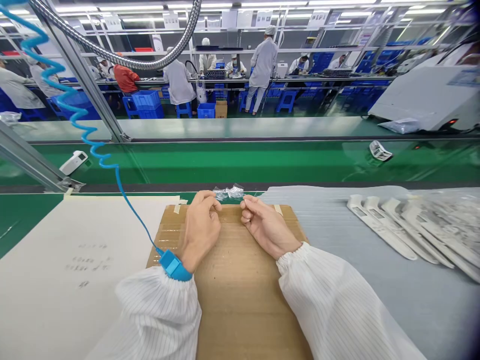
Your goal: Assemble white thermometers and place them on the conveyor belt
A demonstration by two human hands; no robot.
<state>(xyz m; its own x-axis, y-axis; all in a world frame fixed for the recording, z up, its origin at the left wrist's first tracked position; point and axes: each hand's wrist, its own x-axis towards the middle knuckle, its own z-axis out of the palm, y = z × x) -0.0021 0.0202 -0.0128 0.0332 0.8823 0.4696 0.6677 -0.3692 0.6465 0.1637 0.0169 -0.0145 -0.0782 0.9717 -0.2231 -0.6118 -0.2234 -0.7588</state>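
We are pinching a small clear plastic bag [228, 193] between the nearly closed fingers [208, 198] of the left hand [200, 231] and right hand [267, 226], over the far edge of a cardboard sheet [232, 295], with white plastic parts [386, 225] lying to the right.

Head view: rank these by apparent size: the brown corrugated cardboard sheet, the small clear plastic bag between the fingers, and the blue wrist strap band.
Largest: brown corrugated cardboard sheet.
Then, unranked: small clear plastic bag and blue wrist strap band look alike in size, and the band sits nearer the camera.
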